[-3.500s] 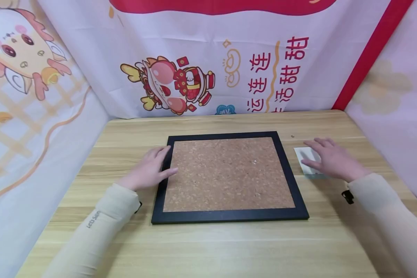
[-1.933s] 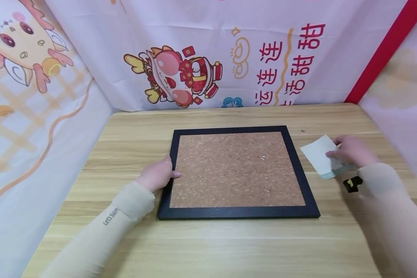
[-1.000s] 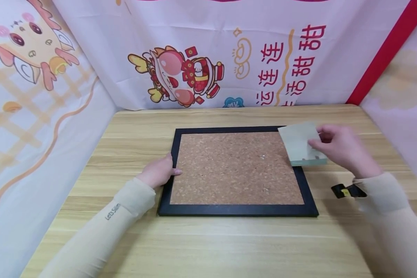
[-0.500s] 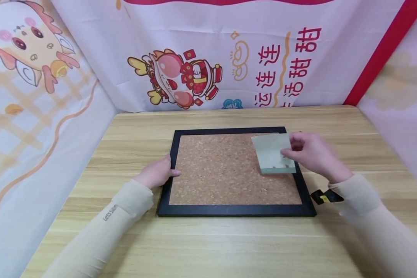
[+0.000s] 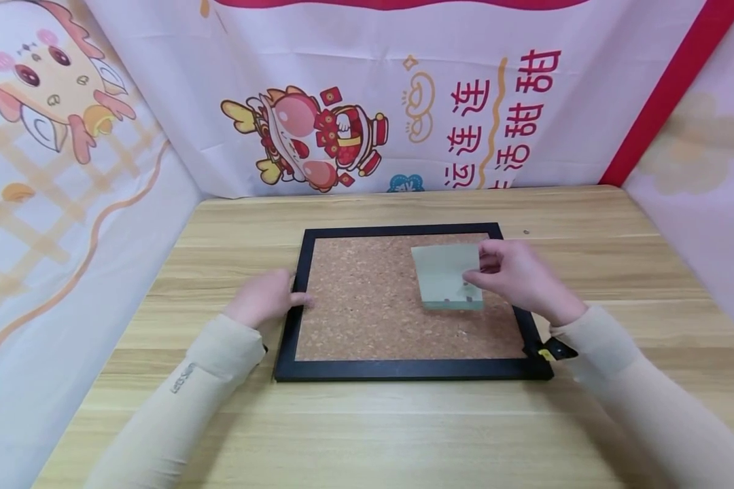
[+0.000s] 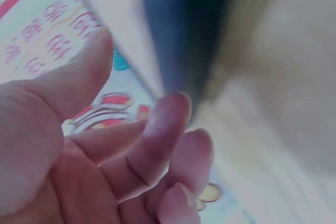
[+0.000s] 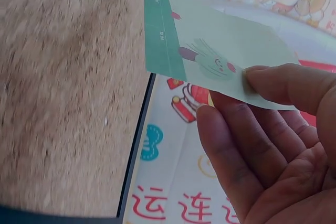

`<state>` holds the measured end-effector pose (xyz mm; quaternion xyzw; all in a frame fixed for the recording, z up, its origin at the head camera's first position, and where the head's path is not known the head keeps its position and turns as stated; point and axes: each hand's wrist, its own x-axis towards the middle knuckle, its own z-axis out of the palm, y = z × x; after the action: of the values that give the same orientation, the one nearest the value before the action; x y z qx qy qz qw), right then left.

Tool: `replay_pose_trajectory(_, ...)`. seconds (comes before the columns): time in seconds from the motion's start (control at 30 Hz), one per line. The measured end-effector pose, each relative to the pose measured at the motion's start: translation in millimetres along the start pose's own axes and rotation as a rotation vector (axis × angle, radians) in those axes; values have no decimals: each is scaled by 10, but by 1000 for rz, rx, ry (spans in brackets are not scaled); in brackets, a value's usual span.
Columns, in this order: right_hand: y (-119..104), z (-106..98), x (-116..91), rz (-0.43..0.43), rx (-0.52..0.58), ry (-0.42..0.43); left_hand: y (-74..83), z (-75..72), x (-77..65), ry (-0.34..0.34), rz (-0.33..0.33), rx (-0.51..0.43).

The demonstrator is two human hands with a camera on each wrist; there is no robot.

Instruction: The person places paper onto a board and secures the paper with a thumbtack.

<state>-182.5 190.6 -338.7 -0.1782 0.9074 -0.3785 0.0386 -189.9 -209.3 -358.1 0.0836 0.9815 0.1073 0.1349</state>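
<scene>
In the head view my right hand (image 5: 526, 280) pinches a pale green paper note (image 5: 442, 272) by its right edge, over the right half of a black-framed cork board (image 5: 361, 305). The right wrist view shows the thumb on top of the note (image 7: 239, 35) and fingers beneath; a darker green strip and a small cartoon plant are printed on it. My left hand (image 5: 261, 297) is at the board's left edge, thumb above the frame. From the left wrist, that left hand (image 6: 115, 161) has its thumb and loosely bent fingers spread apart, the dark frame edge (image 6: 184, 40) beyond the fingertips.
The board lies on a light wooden table (image 5: 391, 435). Behind it hangs a white printed cloth (image 5: 355, 54), with more cloth along both sides. A tiny dark speck (image 5: 526, 232) is on the table at the back right. A small black device (image 5: 556, 349) hangs below the right wrist.
My right hand picked up the note from the table on the right and carried it left over the cork board. My left hand gripped the frame's left edge, then loosened and shifted slightly left.
</scene>
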Motion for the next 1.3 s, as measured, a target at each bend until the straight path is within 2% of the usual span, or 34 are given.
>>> replay_pose_trajectory(0.1,-55,52,13,-3,9,-3,130,-102,-44,30,6,-25)
replay_pose_trajectory(0.23,-128,116,37,-36,19,9,326,-120,-88,38,94,-158)
replay_pose_trajectory(0.5,-258,229,77,-79,100,-1,661,6,-149,91,298,-399)
replay_pose_trajectory(0.7,-324,302,80,-81,204,-30,824,125,-136,75,352,-598)
replay_pose_trajectory(0.8,-350,335,73,-85,229,-34,876,184,-131,58,366,-661)
replay_pose_trajectory(1.0,-391,397,49,-90,243,-39,923,273,-136,28,400,-698)
replay_pose_trajectory(1.13,-429,421,21,-94,240,-39,939,309,-125,35,422,-694)
replay_pose_trajectory(1.3,-473,423,-17,-100,215,-47,949,326,-124,1,384,-651)
